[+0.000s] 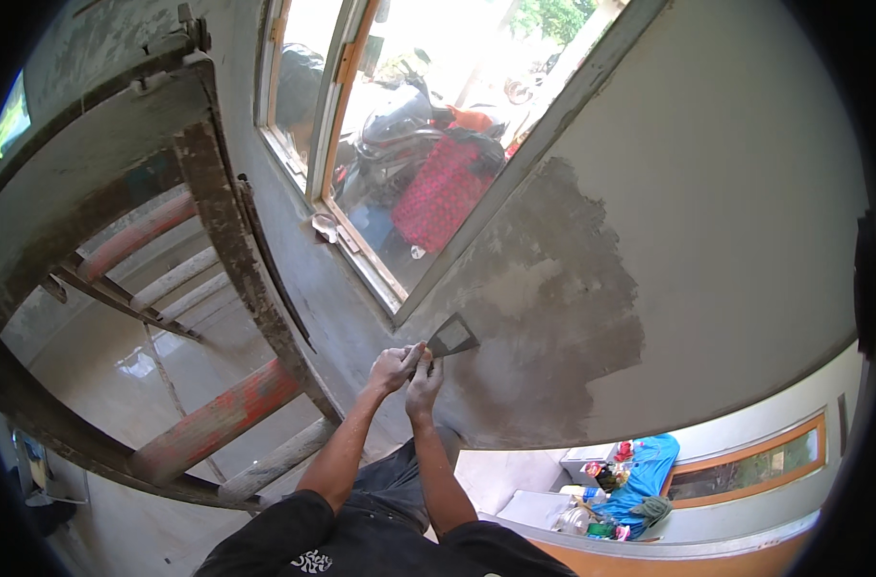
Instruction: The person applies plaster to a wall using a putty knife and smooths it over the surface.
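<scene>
A putty knife with a wide, flat blade and a pale patch of paste on it points up and right, close to the wall just below the window corner. My left hand and my right hand meet at its handle end, both closed, fingers dusted with white. Between them the handle is mostly hidden. Beside the blade, a damp, darker patch of skim coat spreads over the grey wall. Whether the blade touches the wall, I cannot tell.
At left stands a stained scaffold or ladder frame with red and grey rungs. A wood-framed window rises ahead, with a small white object on its ledge. Lower right, a blue plastic sheet lies among bottles and flowers.
</scene>
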A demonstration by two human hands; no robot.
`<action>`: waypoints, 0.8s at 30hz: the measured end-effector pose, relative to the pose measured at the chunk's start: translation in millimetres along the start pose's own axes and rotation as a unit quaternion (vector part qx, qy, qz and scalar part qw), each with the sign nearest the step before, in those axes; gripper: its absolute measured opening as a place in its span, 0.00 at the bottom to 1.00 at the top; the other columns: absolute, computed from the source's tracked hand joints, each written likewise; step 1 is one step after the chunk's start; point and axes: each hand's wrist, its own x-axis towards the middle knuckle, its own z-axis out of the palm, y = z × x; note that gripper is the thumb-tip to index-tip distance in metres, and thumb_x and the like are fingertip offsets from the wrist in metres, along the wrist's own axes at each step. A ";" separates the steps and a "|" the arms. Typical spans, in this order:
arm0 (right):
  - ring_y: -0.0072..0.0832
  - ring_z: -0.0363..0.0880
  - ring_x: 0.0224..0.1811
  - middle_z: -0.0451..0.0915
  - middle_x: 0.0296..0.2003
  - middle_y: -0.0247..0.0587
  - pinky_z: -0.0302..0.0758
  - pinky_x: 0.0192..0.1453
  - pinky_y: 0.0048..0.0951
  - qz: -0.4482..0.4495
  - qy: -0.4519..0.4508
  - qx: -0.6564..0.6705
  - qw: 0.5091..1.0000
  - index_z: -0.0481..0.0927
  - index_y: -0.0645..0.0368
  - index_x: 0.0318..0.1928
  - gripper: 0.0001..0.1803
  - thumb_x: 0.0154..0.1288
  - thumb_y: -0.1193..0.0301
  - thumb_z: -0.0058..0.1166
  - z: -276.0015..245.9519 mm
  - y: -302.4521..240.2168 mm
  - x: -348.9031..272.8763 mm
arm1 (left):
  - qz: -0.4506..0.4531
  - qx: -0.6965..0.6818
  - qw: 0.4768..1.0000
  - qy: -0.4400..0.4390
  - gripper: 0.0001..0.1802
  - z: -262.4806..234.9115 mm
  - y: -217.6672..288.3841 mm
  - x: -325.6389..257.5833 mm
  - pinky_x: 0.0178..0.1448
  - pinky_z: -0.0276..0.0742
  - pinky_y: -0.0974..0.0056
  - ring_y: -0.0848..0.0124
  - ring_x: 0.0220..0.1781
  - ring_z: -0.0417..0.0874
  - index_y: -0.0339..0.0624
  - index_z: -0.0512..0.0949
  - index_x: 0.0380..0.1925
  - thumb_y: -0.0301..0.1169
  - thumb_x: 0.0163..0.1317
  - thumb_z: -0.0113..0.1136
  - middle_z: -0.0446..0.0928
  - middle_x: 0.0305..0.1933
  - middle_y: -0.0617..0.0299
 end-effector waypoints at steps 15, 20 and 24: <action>0.32 0.76 0.36 0.78 0.34 0.49 0.71 0.40 0.32 -0.052 0.053 -0.208 0.975 0.73 0.69 0.41 0.14 0.69 0.67 0.43 7.2 -4.1 17.1 | 0.098 -0.050 0.994 0.006 0.24 20.7 -19.5 26.8 0.34 0.74 0.60 0.62 0.25 0.82 0.37 0.80 0.33 0.47 0.66 0.44 0.78 0.23 0.47; 0.31 0.75 0.36 0.77 0.34 0.46 0.71 0.41 0.31 -0.058 0.092 -0.136 0.985 0.72 0.68 0.42 0.14 0.70 0.67 0.42 21.3 -15.9 18.6 | 0.069 -0.093 0.992 -0.044 0.24 -0.9 11.8 24.6 0.34 0.74 0.63 0.69 0.25 0.80 0.38 0.80 0.32 0.48 0.67 0.44 0.79 0.23 0.52; 0.31 0.74 0.35 0.76 0.33 0.46 0.70 0.40 0.30 -0.045 0.120 -0.154 0.980 0.72 0.68 0.41 0.14 0.70 0.67 0.42 21.4 2.5 19.8 | 0.043 -0.091 0.993 -0.067 0.23 1.6 -3.3 32.8 0.35 0.74 0.64 0.70 0.26 0.79 0.38 0.80 0.31 0.47 0.66 0.46 0.79 0.23 0.51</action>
